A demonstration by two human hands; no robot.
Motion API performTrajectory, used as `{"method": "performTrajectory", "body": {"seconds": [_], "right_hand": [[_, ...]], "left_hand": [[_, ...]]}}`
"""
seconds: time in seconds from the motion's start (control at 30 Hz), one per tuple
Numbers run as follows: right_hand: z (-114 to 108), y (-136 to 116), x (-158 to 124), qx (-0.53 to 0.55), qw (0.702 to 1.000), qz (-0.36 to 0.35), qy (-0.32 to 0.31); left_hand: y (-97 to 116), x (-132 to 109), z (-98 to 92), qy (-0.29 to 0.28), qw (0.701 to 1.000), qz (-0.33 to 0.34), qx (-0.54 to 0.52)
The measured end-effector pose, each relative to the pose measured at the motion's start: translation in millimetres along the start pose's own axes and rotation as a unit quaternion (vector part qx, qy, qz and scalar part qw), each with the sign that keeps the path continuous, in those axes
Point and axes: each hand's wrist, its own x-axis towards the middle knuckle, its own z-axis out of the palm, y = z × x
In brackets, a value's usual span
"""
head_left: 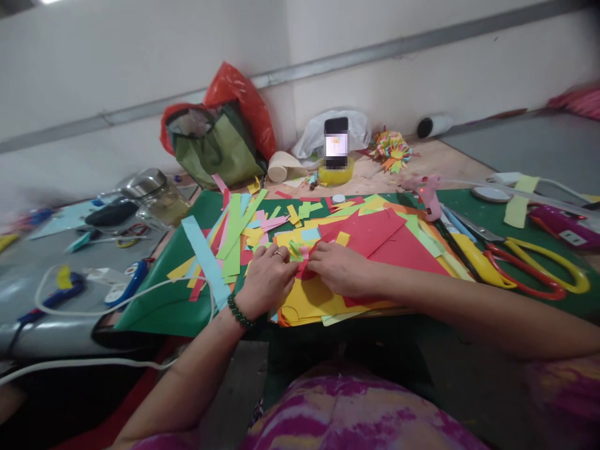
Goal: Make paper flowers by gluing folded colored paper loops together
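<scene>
Hands met mid-frame: your left hand (266, 279) and right hand (338, 269) both pinched a small green paper piece (295, 250) over the yellow sheet (309, 300). You'd have done well keeping that pinch tight and the fold flat, clear of loose strips (234, 240).

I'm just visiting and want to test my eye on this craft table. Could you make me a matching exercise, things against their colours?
Things:
1. scissors
2. glue gun
3. bead bracelet
4. plastic bag by the wall

Colours:
A. red
B. dark green
C. yellow and red handles
D. pink

Pairs: 1-C, 2-D, 3-B, 4-A
</scene>
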Motion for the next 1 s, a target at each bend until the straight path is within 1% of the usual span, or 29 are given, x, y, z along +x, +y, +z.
{"method": "performTrajectory", "body": {"seconds": [0.07, 0.13, 0.2, 0.23, 0.27, 0.3, 0.37, 0.4, 0.43, 0.47, 0.5, 0.53, 0.57, 0.6, 0.67, 0.7, 0.77, 0.8, 0.83, 0.9, 0.93, 0.97, 1.0], "right_hand": [[-4, -1, -1, 0.007, 1.0, 0.002, 0.001], [-9, -1, -3, 0.016, 1.0, 0.004, 0.012], [-14, 0, -5, 0.031, 0.999, 0.014, 0.035], [-16, 1, -6, 0.041, 0.998, 0.021, 0.048], [-17, 2, -7, 0.053, 0.996, 0.029, 0.061], [-18, 3, -8, 0.066, 0.995, 0.037, 0.072], [-19, 3, -9, 0.093, 0.991, 0.05, 0.087], [-19, 3, -9, 0.108, 0.988, 0.056, 0.092], [-19, 2, -11, 0.122, 0.986, 0.061, 0.099], [-20, 2, -13, 0.136, 0.983, 0.065, 0.106], [-21, 1, -16, 0.15, 0.98, 0.068, 0.114], [-22, 0, -20, 0.162, 0.976, 0.071, 0.124], [-24, 0, -26, 0.176, 0.972, 0.078, 0.136], [-26, 1, -34, 0.189, 0.966, 0.09, 0.149], [-31, 8, -54, 0.216, 0.952, 0.143, 0.163], [-33, 15, -67, 0.223, 0.943, 0.184, 0.162], [-36, 31, -94, 0.208, 0.924, 0.293, 0.132], [-36, 42, -108, 0.178, 0.909, 0.358, 0.116], [-36, 52, -122, 0.137, 0.888, 0.426, 0.104], [-34, 72, -146, 0.061, 0.835, 0.541, 0.085], [-33, 81, -156, 0.031, 0.809, 0.582, 0.083], [-32, 88, -164, 0.007, 0.79, 0.606, 0.092], [-31, 94, -171, -0.011, 0.779, 0.617, 0.109]], "left_hand": [[0, -1, 0.1, 0.018, 1.0, -0.011, -0.014], [-1, -3, -1.6, 0.055, 0.996, -0.05, -0.054], [-3, -5, -5.5, 0.102, 0.977, -0.118, -0.144], [-5, -6, -8.1, 0.114, 0.958, -0.159, -0.209], [-7, -6, -11.0, 0.113, 0.93, -0.203, -0.284], [-8, -6, -13.9, 0.1, 0.893, -0.246, -0.363], [-11, -5, -18.7, 0.059, 0.805, -0.317, -0.499], [-12, -5, -20.3, 0.043, 0.764, -0.34, -0.546], [-13, -4, -21.5, 0.033, 0.734, -0.355, -0.578], [-14, -4, -22.3, 0.028, 0.715, -0.363, -0.597], [-14, -4, -22.9, 0.027, 0.707, -0.366, -0.604], [-14, -5, -23.6, 0.03, 0.709, -0.365, -0.603], [-13, -7, -24.6, 0.036, 0.719, -0.36, -0.594], [-12, -9, -25.8, 0.045, 0.738, -0.349, -0.576], [-7, -17, -28.6, 0.066, 0.791, -0.304, -0.527], [-4, -21, -29.8, 0.071, 0.821, -0.267, -0.499], [6, -28, -30.1, 0.061, 0.872, -0.179, -0.451], [12, -32, -28.9, 0.048, 0.893, -0.137, -0.426], [18, -34, -26.7, 0.031, 0.91, -0.104, -0.4], [28, -36, -20.8, 0.011, 0.937, -0.058, -0.346], [32, -36, -17.7, 0.011, 0.945, -0.046, -0.323], [34, -36, -14.8, 0.016, 0.951, -0.04, -0.306], [36, -35, -12.2, 0.022, 0.954, -0.038, -0.296]]}}
